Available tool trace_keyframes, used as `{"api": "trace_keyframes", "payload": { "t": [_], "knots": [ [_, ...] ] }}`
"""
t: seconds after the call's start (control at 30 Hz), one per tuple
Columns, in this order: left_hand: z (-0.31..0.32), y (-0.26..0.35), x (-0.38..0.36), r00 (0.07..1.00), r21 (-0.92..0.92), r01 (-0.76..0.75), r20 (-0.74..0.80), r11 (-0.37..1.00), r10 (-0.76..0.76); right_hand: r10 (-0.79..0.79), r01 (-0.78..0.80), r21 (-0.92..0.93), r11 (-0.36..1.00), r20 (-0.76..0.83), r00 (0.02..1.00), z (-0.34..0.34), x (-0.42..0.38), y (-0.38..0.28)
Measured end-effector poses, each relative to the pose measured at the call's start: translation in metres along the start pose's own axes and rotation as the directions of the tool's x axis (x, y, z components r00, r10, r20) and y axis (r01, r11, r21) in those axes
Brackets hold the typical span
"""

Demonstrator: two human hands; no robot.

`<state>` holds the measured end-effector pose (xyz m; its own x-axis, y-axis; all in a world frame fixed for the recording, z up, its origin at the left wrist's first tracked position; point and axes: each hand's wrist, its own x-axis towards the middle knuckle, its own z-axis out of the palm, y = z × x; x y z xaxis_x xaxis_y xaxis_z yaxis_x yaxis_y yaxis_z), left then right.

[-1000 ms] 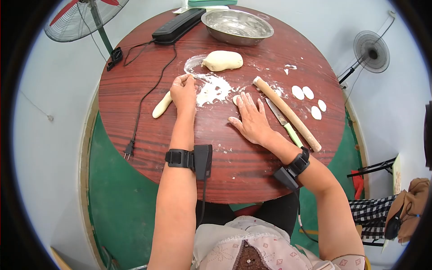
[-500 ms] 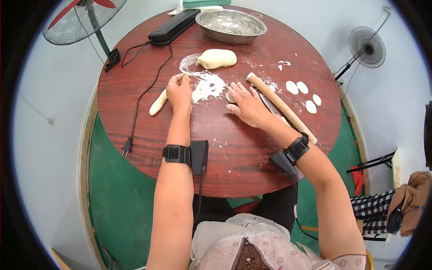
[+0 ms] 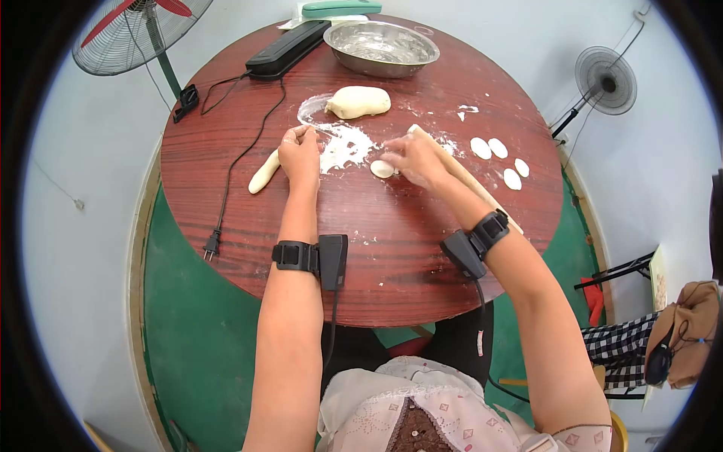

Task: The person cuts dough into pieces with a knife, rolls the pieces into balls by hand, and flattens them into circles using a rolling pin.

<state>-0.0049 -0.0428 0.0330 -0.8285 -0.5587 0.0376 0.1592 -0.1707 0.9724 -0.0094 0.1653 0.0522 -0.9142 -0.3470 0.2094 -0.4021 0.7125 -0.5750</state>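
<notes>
The left hand (image 3: 300, 154) is resting on the counter (image 3: 248, 226) with its fingers curled into a loose fist, gripping the far end of a dough roll (image 3: 264, 172). The roll is a pale, smooth, finger-shaped cylinder lying at a slant and extending to the near left of the hand. The left forearm is running straight from the near edge of the counter toward the hand, with a black strap and a black box-shaped device (image 3: 331, 260) on the wrist.

The right hand (image 3: 413, 160) is arching over the counter, fingers bent downward and partly open, with the fingertips touching a small dough piece (image 3: 382, 169). This piece is a pale, rounded, flattened lump lying just left of the hand. The right forearm is angling in from the near right and is wearing a similar wrist device.

Between the hands, a patch of loose white flour (image 3: 343, 145) is spreading across the dark red wood-grain surface. A wooden rolling pin (image 3: 489, 197) is lying diagonally behind the right hand. A large, smooth dough lump (image 3: 359, 102) is sitting farther away. Four thin oval dough discs (image 3: 497, 156) are lying at the right. A shiny metal bowl (image 3: 381, 47) is standing at the far edge.
</notes>
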Motion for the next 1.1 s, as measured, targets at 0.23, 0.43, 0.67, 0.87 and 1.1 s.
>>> {"api": "trace_keyframes", "payload": {
  "t": [0.23, 0.43, 0.67, 0.87, 1.1],
  "knots": [
    [-0.001, 0.003, 0.001, 1.0, -0.023, 0.003, 0.005, 1.0, -0.003, 0.075, -0.073, -0.049, 0.996, 0.055, 0.996, 0.009, -0.006, -0.01],
    [-0.002, 0.003, 0.004, 1.0, -0.033, 0.022, 0.006, 0.999, -0.022, 0.179, -0.185, 0.118, 0.976, 0.061, 0.982, -0.009, 0.009, 0.004],
    [-0.001, 0.0, 0.007, 1.0, -0.029, 0.021, 0.0, 0.999, -0.021, -0.115, 0.119, -0.183, 0.976, 0.035, 0.993, -0.004, -0.003, 0.013],
    [-0.001, 0.002, 0.004, 0.999, -0.002, 0.044, -0.002, 0.999, -0.044, -0.131, 0.159, -0.338, 0.927, 0.104, 0.986, -0.005, -0.012, 0.002],
    [0.001, -0.004, 0.006, 0.999, -0.014, 0.025, 0.024, 1.0, -0.024, -0.238, 0.367, -0.268, 0.891, 0.412, 0.88, 0.012, -0.051, 0.007]
  ]
}}
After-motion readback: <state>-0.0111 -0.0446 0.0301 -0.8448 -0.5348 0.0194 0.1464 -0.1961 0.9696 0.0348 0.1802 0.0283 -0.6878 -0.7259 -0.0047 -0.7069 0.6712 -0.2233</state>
